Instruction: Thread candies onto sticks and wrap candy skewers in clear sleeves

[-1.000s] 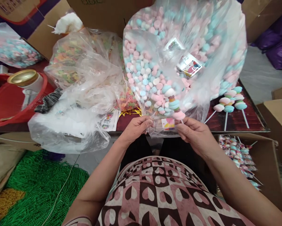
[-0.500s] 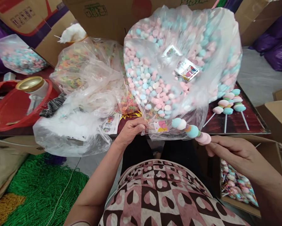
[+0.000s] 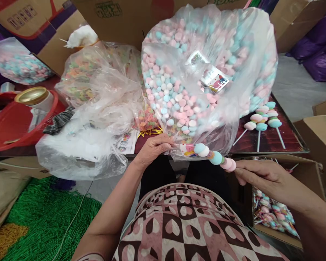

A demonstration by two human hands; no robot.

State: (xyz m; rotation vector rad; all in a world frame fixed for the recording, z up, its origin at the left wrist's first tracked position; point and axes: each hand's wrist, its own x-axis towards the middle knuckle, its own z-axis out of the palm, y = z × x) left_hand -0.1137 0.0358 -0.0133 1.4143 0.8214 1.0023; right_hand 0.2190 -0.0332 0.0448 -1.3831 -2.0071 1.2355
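My left hand (image 3: 153, 149) pinches a small clear printed bag (image 3: 186, 149) at the table's front edge. Between the fingertips of my right hand (image 3: 266, 177) is the near end of a marshmallow skewer (image 3: 216, 158), its stick hidden by the fingers. Blue, white and pink marshmallows alternate on it with small coloured gummies. The skewer's far tip meets the printed end of the small bag; whether it is inside I cannot tell. Just beyond lies a big clear bag of marshmallows (image 3: 163, 85). Several finished marshmallow skewers (image 3: 261, 117) with white sticks rest at the table's right.
Bags of gummies (image 3: 81, 79) and white plastic bags (image 3: 78, 148) cover the table's left, beside a red basket (image 3: 5, 125) with a gold-lidded jar (image 3: 33, 96). Gold twist ties (image 3: 151, 131) lie near my left hand. Below right, an open carton (image 3: 311, 181) holds wrapped skewers.
My right hand has moved left with the marshmallow skewer, bringing its tip up to the small bag. My left hand stays in nearly the same place, still pinching the bag.
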